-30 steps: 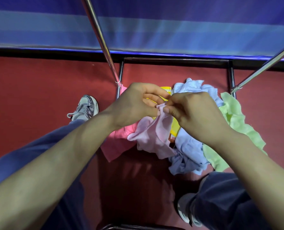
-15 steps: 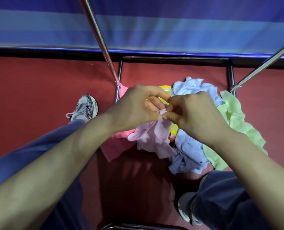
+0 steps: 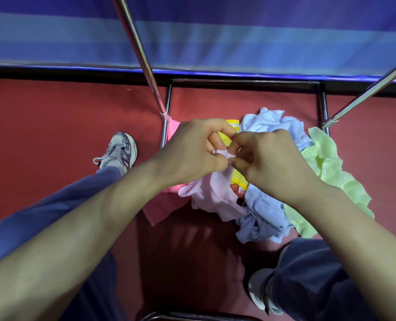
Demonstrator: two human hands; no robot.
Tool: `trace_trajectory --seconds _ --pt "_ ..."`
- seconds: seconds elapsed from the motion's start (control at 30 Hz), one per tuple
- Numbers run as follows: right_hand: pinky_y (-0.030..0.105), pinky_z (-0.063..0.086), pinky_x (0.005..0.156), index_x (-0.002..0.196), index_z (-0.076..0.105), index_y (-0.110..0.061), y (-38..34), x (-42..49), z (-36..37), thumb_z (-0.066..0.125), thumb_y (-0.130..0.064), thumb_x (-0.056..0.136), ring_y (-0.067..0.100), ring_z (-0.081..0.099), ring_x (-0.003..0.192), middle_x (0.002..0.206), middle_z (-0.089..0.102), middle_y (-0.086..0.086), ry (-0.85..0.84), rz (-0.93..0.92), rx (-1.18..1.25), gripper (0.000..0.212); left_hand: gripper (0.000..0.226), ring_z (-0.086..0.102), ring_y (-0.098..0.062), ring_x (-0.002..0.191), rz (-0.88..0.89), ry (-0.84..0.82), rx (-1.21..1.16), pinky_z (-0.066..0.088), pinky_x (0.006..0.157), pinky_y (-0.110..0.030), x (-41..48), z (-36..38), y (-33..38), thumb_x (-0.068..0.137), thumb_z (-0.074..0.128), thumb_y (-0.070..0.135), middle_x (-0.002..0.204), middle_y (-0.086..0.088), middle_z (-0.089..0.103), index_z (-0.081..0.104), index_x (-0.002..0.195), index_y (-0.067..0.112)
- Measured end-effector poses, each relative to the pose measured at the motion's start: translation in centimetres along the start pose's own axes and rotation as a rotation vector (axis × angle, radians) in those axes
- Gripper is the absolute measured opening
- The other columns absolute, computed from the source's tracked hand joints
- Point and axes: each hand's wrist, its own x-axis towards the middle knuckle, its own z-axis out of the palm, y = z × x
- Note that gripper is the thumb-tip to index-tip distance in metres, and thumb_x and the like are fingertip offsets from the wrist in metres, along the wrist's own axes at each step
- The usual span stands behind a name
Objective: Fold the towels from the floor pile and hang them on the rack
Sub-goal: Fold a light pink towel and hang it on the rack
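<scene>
The left hand (image 3: pixel 192 154) and the right hand (image 3: pixel 268 163) both pinch one edge of the pale pink cloth towel (image 3: pixel 213 193), fingers curled, above the floor pile of coloured towels (image 3: pixel 266 205).

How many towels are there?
5: pale pink towel pinched by left hand and right hand; darker pink towel left; yellow towel behind hands; blue towel right; green towel far right. Others may be hidden.

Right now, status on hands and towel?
Left hand, right hand both pinch pale pink towel, top edge. Other towels heaped on floor beneath. Nothing blocks the hands.
</scene>
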Motion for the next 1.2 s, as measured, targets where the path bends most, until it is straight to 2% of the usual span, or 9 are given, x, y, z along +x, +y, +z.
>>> trace_trajectory --seconds 0.13,0.43,0.53,0.7,0.8,0.87,1.03,1.13,1.2 --pt "0.042 0.052 0.065 0.091 0.065 -0.024 0.1 0.0 -0.1 0.063 -0.031 0.087 0.029 0.064 0.070 0.068 0.069 -0.001 -0.055 0.070 0.003 0.009 0.043 0.056 -0.010 0.060 0.039 0.081 -0.083 0.047 0.060 -0.025 -0.1 -0.3 0.6 0.057 0.063 0.026 0.063 0.012 0.062 0.072 0.099 0.022" --pt "0.034 0.037 0.058 0.062 0.038 -0.027 1.1 -0.2 -1.3 0.056 -0.035 0.091 0.026 0.049 0.072 0.071 0.059 0.003 -0.199 0.270 -0.177 0.035 0.033 0.035 -0.008 0.050 0.042 0.314 -0.124 0.027 0.048 -0.019 0.6 -2.1 -0.2 0.064 0.038 0.005 0.055 0.008 0.047 0.065 0.073 0.021" --pt "0.034 0.039 0.059 0.063 0.041 -0.028 1.5 -0.2 -1.7 0.055 -0.036 0.094 0.028 0.053 0.076 0.077 0.064 0.005 -0.157 0.318 -0.189 0.034 0.035 0.034 -0.010 0.051 0.036 0.350 -0.089 0.027 0.048 -0.022 0.9 -2.8 -0.4 0.066 0.037 0.007 0.055 0.008 0.043 0.066 0.072 0.026" --pt "0.038 0.049 0.073 0.087 0.076 -0.024 1.7 0.1 -3.0 0.065 -0.029 0.091 0.027 0.064 0.081 0.088 0.072 0.006 0.010 0.283 -0.110 0.013 0.039 0.039 -0.004 0.047 0.068 0.330 0.063 0.026 0.048 -0.016 0.5 -3.2 0.0 0.067 0.037 0.004 0.046 0.017 0.047 0.071 0.072 0.023" --pt "0.032 0.046 0.076 0.077 0.077 -0.023 0.9 0.2 -4.7 0.078 -0.023 0.082 0.015 0.067 0.074 0.079 0.075 -0.003 0.189 0.300 0.061 0.006 0.041 0.046 -0.001 0.052 0.097 0.342 0.159 0.028 0.052 -0.011 0.3 -3.5 0.3 0.072 0.043 -0.007 0.051 0.021 0.053 0.073 0.073 0.020" --pt "0.027 0.045 0.069 0.067 0.073 -0.027 0.6 0.0 -5.4 0.084 -0.024 0.076 0.004 0.063 0.062 0.068 0.071 -0.011 0.257 0.346 0.177 0.014 0.038 0.045 -0.005 0.054 0.108 0.351 0.158 0.032 0.055 -0.019 0.1 -3.6 0.6 0.072 0.042 -0.001 0.052 0.016 0.052 0.071 0.073 0.023" --pt "0.017 0.039 0.056 0.062 0.065 -0.018 0.5 -1.4 -5.8 0.090 -0.017 0.066 0.001 0.052 0.048 0.053 0.064 -0.011 0.351 0.459 0.332 0.025 0.050 0.036 -0.011 0.055 0.210 0.261 0.112 0.033 0.054 -0.026 -2.4 -2.8 2.0 0.065 0.035 0.004 0.057 0.009 0.040 0.065 0.099 0.024" --pt "0.026 0.045 0.066 0.075 0.066 -0.024 -0.1 -2.9 -6.6 0.089 -0.012 0.065 0.001 0.056 0.054 0.055 0.063 -0.012 0.358 0.481 0.319 0.028 0.075 0.043 -0.011 0.063 0.283 0.082 0.395 0.042 0.062 -0.031 -5.0 -2.1 4.4 0.064 0.039 0.006 0.070 0.013 0.048 0.051 0.129 0.042" --pt "0.020 0.045 0.069 0.089 0.072 -0.026 -0.9 -3.9 -7.6 0.087 -0.012 0.068 0.003 0.062 0.064 0.061 0.066 -0.012 0.317 0.461 0.259 0.029 0.081 0.049 -0.012 0.076 0.316 -0.057 0.530 0.047 0.072 -0.032 -6.7 -1.6 6.1 0.066 0.042 0.005 0.092 0.028 0.055 0.046 0.135 0.048"
